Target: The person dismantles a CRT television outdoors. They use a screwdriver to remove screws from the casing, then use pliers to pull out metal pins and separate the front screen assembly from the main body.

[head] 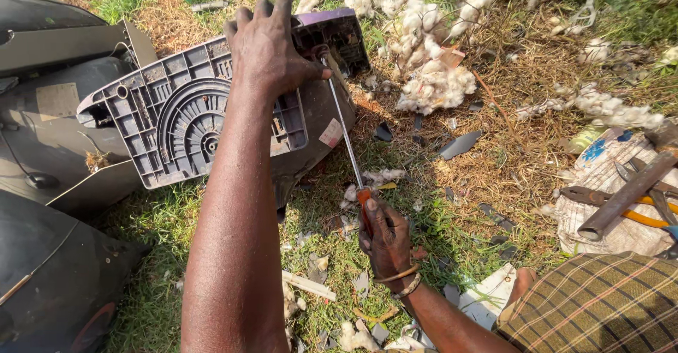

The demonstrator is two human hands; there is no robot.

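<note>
My left hand (267, 42) presses down on the ribbed grey plastic base (176, 120) of an upturned appliance casing, fingers spread over its top edge near a purple-trimmed part (332, 25). My right hand (385, 236) grips the orange handle of a long screwdriver (345, 138). Its metal shaft runs up and left, with the tip against the casing just beside my left thumb.
Dark plastic shells (49, 268) lie at the left on the grass. White cotton stuffing (434, 85) is piled at the top. A sack at the right carries pliers and a metal bar (628, 194). Plastic shards and scraps litter the ground. My checked cloth (600, 303) is at bottom right.
</note>
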